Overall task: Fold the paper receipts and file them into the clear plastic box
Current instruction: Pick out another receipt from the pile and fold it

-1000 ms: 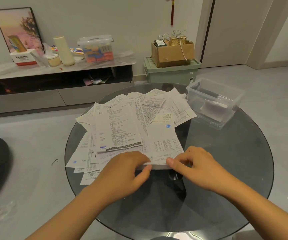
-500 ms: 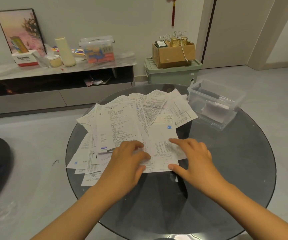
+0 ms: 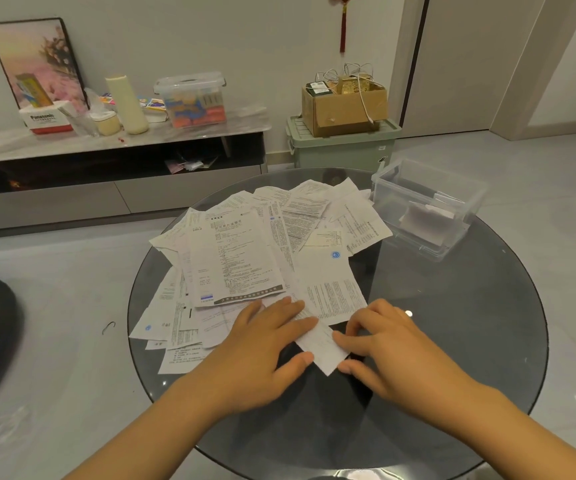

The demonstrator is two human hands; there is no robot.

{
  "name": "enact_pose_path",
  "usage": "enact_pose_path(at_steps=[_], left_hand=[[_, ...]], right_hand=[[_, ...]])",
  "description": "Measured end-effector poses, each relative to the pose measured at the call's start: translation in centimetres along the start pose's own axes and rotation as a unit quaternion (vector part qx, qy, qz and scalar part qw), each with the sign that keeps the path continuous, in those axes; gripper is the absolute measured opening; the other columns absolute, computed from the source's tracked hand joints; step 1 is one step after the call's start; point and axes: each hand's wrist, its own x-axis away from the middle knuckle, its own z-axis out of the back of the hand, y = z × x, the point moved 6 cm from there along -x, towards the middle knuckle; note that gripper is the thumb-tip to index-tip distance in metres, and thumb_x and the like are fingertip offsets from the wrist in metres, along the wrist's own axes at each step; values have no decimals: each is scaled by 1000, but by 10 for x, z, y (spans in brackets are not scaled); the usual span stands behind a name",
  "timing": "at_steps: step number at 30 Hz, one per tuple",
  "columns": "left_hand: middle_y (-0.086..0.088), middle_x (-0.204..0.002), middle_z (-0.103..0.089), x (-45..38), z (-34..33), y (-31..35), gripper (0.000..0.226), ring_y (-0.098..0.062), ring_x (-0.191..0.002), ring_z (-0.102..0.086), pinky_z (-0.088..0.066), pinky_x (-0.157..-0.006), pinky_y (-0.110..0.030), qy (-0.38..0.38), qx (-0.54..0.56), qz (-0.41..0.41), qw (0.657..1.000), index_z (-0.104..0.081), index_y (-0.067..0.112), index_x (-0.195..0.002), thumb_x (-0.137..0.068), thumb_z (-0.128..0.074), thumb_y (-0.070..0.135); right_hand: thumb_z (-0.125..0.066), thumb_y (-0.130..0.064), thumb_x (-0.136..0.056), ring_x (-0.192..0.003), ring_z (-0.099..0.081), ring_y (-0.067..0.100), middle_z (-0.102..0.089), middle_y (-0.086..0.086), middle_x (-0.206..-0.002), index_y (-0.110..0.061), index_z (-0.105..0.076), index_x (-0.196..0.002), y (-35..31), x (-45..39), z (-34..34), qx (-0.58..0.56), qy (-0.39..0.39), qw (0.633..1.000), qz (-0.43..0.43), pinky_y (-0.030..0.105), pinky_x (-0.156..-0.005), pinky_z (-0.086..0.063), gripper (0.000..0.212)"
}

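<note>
One folded receipt (image 3: pixel 321 344) lies at the near edge of the paper spread, on the dark glass tabletop (image 3: pixel 452 323), held between two hands. Left hand (image 3: pixel 262 344) lies flat with straight fingers pressing its left end; right hand (image 3: pixel 383 344) pinches the right end between thumb and fingertips. Judged by its look, the slip is thin, very light and limp. It should crease easily, tear if tugged, and slide on the glass, so it is best taken by the folded edge or a corner while the other hand pins it. Behind it the loose receipts (image 3: pixel 245 254) overlap too much for an exact count, roughly a dozen or more. One clear plastic box (image 3: pixel 425 209) stands at the far right, well apart, with at least one folded paper inside.
</note>
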Motion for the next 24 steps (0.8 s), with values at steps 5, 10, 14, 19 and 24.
enact_pose_path(at_steps=[5,10,14,19,24], left_hand=[[15,-155,-5,2,2,2,68,-1,-138,6,11,-110,-20,-14,-3,9,1000,-22,45,-144,-81,-24,71],[12,-150,34,7,-12,4,68,-8,-136,36,20,-113,-30,-99,-3,14,995,11,51,-143,-90,-29,66],[12,-145,41,8,-14,4,67,-9,-130,44,23,-112,-31,-122,-1,13,992,19,54,-137,-89,-25,67],[15,-150,31,5,-10,3,66,-9,-135,36,19,-115,-33,-110,5,12,994,5,56,-140,-86,-31,69],[18,-149,22,3,-6,2,66,-6,-140,27,15,-117,-33,-87,25,16,996,-14,60,-137,-78,-39,75]], right_hand=[[-44,-47,-77,-73,-51,6,-58,-19,-73,-37,-74,-82,-1,1,1,-106,8,994,22,12,-61,-39,32],[-48,-44,-77,-78,-54,3,-64,-19,-79,-34,-74,-80,1,0,-1,-145,16,989,18,17,-66,-50,28],[-47,-44,-78,-78,-56,2,-65,-20,-80,-35,-74,-80,0,0,0,-145,13,989,27,14,-67,-50,28],[-45,-39,-82,-71,-61,7,-66,-16,-77,-31,-73,-78,-4,0,0,-103,24,993,59,17,-61,-50,30],[-44,-34,-88,-72,-56,10,-61,-13,-78,-28,-62,-77,-8,1,-2,-104,24,992,62,20,-63,-48,22]])
